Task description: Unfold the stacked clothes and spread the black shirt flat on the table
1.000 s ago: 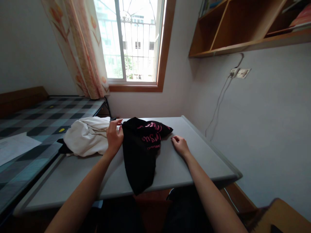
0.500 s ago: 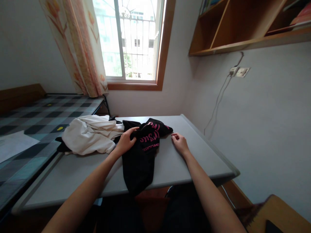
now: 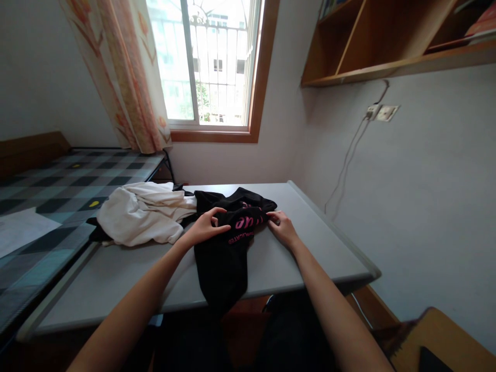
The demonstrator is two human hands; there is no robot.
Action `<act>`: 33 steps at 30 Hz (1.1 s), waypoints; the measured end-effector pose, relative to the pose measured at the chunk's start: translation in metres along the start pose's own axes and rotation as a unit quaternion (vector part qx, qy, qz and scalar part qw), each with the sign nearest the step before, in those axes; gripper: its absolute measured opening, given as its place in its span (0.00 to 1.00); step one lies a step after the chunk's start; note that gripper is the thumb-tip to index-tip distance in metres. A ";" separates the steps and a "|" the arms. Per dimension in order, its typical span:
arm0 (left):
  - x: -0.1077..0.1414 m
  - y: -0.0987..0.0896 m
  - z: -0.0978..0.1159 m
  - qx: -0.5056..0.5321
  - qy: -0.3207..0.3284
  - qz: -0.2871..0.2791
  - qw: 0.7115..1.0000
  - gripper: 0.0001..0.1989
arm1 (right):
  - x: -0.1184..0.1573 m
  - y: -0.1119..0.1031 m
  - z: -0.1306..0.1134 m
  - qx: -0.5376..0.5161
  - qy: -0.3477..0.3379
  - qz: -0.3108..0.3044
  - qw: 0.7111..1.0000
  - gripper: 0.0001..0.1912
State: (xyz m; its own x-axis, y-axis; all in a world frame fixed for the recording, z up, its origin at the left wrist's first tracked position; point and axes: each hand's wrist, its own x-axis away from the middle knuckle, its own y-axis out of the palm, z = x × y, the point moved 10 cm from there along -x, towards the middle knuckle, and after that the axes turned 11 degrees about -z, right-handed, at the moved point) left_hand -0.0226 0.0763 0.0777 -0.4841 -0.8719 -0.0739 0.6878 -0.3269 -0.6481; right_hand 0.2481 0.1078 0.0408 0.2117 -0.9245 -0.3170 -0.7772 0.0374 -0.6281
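A rumpled black garment with pink lettering lies on the table, its lower part hanging over the front edge. My left hand rests on the garment left of the lettering, thumb and forefinger apart in a wide curve. At the right end of the lettering, my right hand pinches a fold of the black cloth between thumb and fingers. A heap of white cloth, with some black cloth around it, lies to the left of my left hand.
The grey-white table stands below a window. A bed with a checked cover and a paper sheet adjoins at left. Wooden shelves hang at upper right, above a socket with a cable. A wooden seat is at lower right.
My right hand has moved left onto the black garment and taken hold of its cloth. The thumb of my left hand has stretched to the right, and the lettered part has folded over.
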 end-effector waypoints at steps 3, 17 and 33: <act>0.004 -0.013 0.001 -0.128 -0.003 0.092 0.988 0.28 | -0.001 -0.004 0.004 -0.005 -0.004 0.024 1.000 0.09; 0.037 -0.095 -0.027 0.089 0.004 0.401 0.912 0.09 | 0.016 -0.048 -0.005 -0.064 -0.042 0.242 0.967 0.08; 0.015 -0.039 -0.008 -0.326 -0.005 0.176 0.929 0.35 | 0.025 -0.071 0.068 -0.058 0.111 0.329 0.936 0.11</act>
State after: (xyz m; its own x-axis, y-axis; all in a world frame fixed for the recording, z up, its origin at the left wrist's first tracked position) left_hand -0.0607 0.0793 0.0955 -0.2848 -0.8871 -0.3633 0.3277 0.2661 -0.9065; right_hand 0.3488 0.1081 0.0296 -0.4530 -0.7726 -0.4449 -0.7585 0.5962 -0.2631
